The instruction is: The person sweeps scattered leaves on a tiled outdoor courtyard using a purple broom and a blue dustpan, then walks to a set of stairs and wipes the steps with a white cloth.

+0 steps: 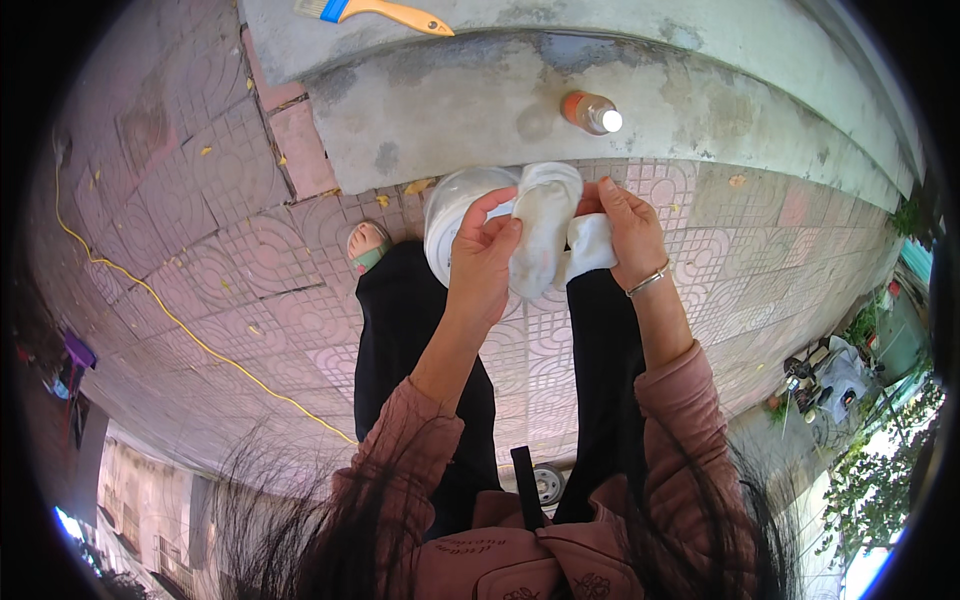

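A white sock-like cloth piece (541, 225) hangs between my hands, with faint stains on it. My left hand (491, 244) pinches its left edge between thumb and fingers. On the other side, my right hand (628, 225) holds its upper right edge, and a second white cloth part (591, 241) lies against that palm. Whether the two parts are joined, I cannot tell. Just behind my left hand stands a round white tub (439, 240) with clear plastic around its top, partly hidden by the hand and the cloth.
On the concrete step (450, 112) ahead stands a bottle with a white cap (592, 112). A paintbrush with a wooden handle (397, 13) lies on the upper step. A yellow cable (180, 322) crosses the paving at left. My sandalled foot (367, 244) is beside the tub.
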A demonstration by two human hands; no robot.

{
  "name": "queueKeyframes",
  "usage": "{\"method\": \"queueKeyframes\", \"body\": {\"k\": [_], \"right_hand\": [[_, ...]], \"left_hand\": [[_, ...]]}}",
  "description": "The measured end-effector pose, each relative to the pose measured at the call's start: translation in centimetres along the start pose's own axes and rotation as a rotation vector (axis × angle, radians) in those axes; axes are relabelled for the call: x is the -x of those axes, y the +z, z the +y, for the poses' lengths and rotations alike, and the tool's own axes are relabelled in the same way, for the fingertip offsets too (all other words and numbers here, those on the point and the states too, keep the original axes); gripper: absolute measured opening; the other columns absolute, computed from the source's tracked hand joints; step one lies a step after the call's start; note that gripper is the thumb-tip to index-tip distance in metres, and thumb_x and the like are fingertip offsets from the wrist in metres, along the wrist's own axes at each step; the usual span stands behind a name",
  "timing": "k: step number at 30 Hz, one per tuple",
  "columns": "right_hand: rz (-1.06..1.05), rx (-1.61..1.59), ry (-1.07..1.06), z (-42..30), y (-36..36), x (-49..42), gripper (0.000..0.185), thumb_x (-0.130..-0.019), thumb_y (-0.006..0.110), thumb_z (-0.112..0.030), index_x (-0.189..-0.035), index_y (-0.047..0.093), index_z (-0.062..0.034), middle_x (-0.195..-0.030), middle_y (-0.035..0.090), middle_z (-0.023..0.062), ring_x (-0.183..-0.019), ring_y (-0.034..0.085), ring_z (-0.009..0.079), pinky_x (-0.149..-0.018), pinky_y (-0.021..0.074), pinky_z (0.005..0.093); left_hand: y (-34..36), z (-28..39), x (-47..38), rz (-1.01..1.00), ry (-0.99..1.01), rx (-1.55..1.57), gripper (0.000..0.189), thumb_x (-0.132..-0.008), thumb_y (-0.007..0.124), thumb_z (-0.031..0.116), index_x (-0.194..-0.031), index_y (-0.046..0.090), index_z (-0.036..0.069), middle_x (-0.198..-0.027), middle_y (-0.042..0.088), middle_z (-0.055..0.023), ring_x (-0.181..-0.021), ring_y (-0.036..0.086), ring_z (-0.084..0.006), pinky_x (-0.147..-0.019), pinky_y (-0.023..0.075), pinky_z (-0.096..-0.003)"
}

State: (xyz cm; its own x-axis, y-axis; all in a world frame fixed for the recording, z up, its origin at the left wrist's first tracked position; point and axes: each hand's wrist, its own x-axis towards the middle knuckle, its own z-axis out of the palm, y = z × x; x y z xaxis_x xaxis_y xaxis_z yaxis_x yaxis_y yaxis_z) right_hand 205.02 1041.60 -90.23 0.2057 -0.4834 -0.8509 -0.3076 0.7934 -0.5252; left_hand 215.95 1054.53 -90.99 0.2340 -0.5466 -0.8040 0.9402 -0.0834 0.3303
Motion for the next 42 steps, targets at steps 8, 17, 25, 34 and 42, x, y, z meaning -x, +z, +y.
{"method": "queueKeyframes", "body": {"k": [8,17,25,34,42], "right_hand": [[0.143,0.109,-0.831,-2.6,4.2,2.6,0.008,-0.086,0.056,-0.006,-0.08,0.057,-0.0009,-0.072,0.055,0.0002,-0.063,0.047,0.0056,-0.059,0.0398,0.0188],[-0.353,0.647,-1.089,-2.8,8.5,0.8,0.014,-0.076,0.06,-0.006,-0.09,0.063,-0.0051,-0.08,0.061,0.0093,-0.072,0.058,0.027,-0.067,0.0456,0.0335],[0.044,1.492,-1.09,-7.0,11.3,-15.3,0.055,-0.081,0.046,-0.008,-0.133,0.03,-0.0044,-0.139,0.029,0.0126,-0.126,0.032,0.0268,-0.099,0.029,0.0407],[0.072,1.857,-0.983,-6.7,12.6,-18.8,0.063,-0.081,0.042,-0.005,-0.139,0.018,-0.0074,-0.147,0.012,0.0067,-0.134,0.016,0.02,-0.106,0.0209,0.0364],[0.019,1.945,-0.875,-6.4,10.4,-17.7,0.063,-0.081,0.039,-0.002,-0.139,0.017,-0.0076,-0.147,0.011,0.0056,-0.134,0.016,0.02,-0.106,0.0202,0.0372]], "left_hand": [[-1.2,1.3,-0.3,0.01,-0.083,-0.145,0.027,-0.088,0.039,0.015,-0.101,0.059,0.002,-0.096,0.06,-0.0069,-0.078,0.056,-0.0124,-0.069,0.0448,-0.0246],[-1.2,4.2,-1.1,0.125,-0.045,0.056,0.03,-0.088,0.055,0.021,-0.112,0.052,0.003,-0.103,0.059,-0.0063,-0.091,0.058,-0.0135,-0.075,0.0486,-0.0269],[-1.1,4.7,-1.7,0.154,-0.093,0.136,0.028,-0.089,0.053,0.019,-0.111,0.052,0.003,-0.103,0.059,-0.0059,-0.093,0.058,-0.0161,-0.081,0.0476,-0.0305],[-1.3,5.3,-2.0,0.164,-0.076,0.167,0.027,-0.088,0.055,0.018,-0.11,0.054,0.003,-0.101,0.06,-0.0057,-0.092,0.057,-0.0144,-0.078,0.0475,-0.0289],[-0.7,5.1,-2.0,0.17,-0.063,0.162,0.029,-0.088,0.055,0.022,-0.106,0.056,-0.001,-0.101,0.06,-0.0092,-0.091,0.059,-0.0188,-0.078,0.0483,-0.0323]]}}
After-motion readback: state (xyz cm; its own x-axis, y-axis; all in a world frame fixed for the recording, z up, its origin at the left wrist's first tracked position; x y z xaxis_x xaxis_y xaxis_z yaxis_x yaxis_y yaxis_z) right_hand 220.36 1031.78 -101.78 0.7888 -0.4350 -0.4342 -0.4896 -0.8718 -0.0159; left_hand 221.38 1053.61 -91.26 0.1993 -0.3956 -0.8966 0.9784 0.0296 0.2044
